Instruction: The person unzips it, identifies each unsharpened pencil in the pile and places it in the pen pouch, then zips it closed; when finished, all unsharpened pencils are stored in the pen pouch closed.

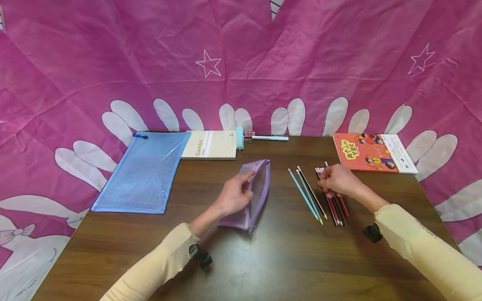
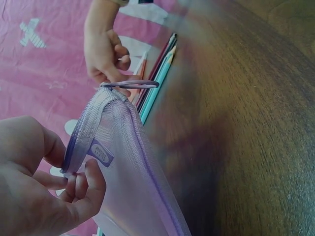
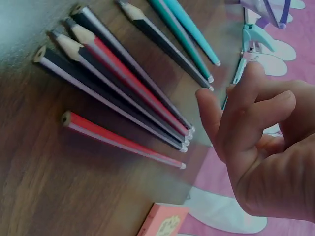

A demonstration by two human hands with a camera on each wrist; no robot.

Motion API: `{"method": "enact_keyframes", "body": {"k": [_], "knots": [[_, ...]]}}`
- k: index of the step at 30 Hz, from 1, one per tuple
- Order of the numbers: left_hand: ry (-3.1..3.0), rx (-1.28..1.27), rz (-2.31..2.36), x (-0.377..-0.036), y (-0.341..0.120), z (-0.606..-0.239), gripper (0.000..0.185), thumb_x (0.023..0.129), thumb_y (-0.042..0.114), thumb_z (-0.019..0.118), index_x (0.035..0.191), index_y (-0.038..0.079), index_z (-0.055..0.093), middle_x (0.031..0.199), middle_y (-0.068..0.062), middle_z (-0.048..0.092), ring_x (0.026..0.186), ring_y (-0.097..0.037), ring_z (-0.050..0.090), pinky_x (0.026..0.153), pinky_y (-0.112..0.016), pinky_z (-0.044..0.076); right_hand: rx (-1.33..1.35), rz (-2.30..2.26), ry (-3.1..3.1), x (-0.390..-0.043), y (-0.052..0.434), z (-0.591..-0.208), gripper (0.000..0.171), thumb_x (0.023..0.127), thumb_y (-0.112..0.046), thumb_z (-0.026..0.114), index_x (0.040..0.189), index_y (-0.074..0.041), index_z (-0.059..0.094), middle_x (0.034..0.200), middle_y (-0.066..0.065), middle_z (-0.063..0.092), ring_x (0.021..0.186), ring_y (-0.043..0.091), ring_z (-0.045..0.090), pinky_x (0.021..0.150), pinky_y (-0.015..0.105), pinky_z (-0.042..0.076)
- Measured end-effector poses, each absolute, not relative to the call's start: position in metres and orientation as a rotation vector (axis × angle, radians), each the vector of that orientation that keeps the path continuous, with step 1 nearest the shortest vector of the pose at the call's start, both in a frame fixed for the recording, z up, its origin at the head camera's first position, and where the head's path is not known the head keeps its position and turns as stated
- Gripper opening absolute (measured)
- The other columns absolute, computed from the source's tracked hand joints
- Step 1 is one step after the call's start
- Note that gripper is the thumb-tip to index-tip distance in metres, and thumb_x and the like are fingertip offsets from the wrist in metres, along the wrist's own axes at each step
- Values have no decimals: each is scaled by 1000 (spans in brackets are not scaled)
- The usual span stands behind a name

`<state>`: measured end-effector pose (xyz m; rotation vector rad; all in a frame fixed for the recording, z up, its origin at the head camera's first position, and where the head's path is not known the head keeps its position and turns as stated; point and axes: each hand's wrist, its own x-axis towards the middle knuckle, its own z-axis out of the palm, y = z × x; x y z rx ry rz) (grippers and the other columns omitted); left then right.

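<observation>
Pinching sheer lilac mesh pouch (image 1: 257, 188) – left hand (image 1: 234, 196), right hand (image 1: 339, 180) fingers loosely curled over slim pencils (image 1: 333, 200)

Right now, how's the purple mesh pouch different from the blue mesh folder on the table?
The purple pouch is small and narrow; the blue folder is clearly larger and wider. The purple pouch is gripped by the left hand with one edge raised, while the blue folder lies flat and untouched at the table's left edge. The purple pouch sits mid-table near the pencils; the blue folder is beside a notepad. Both are see-through mesh.
</observation>
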<state>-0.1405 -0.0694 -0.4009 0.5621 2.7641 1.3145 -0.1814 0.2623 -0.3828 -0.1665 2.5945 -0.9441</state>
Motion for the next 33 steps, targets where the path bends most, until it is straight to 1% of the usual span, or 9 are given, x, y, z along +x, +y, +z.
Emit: {"method": "enact_keyframes", "body": {"k": [10,18,22,24,29,31,33], "knots": [[2753,550,1333,-140,-70,-401,66,76,-4,60,142,-2,53,87,-4,59,80,-18,55,73,-33,49,-202,-875,2647,-182,264,-392,21,90,-6,66,99,11,56,59,5,60,47,15,61,40,27,43],[2748,537,1329,-139,-71,-400,65,77,-4,60,142,-1,54,87,-3,59,80,-18,55,72,-33,49,-211,-810,2691,-181,261,-398,34,89,-8,68,110,17,57,54,4,60,45,14,61,40,26,44],[2744,537,1332,-139,-71,-400,65,77,-4,60,142,-1,53,87,-3,59,80,-18,55,72,-33,49,-210,-770,2720,-181,259,-401,36,88,-7,69,113,16,57,53,4,60,45,14,61,41,26,45],[2744,540,1331,-139,-71,-401,65,77,-4,60,142,-1,53,87,-3,59,80,-17,55,72,-33,49,-210,-736,2733,-181,257,-402,38,87,-6,69,115,16,57,56,5,62,45,14,62,44,28,48],[2747,542,1327,-139,-70,-402,65,77,-5,60,142,-1,54,86,-3,59,80,-17,55,72,-33,49,-205,-615,2766,-180,252,-406,43,87,-7,70,121,14,56,70,11,67,48,16,63,58,38,54],[2746,539,1329,-139,-70,-402,65,77,-5,60,142,-1,54,86,-2,58,80,-17,54,72,-33,49,-201,-577,2779,-181,250,-407,44,88,-8,69,123,13,56,78,14,68,48,15,62,59,40,54],[2744,537,1330,-139,-70,-402,65,78,-5,60,142,-1,54,87,-3,58,80,-17,54,71,-33,49,-192,-552,2791,-181,248,-407,43,88,-9,69,123,13,56,79,15,68,48,15,62,57,40,53]]}}
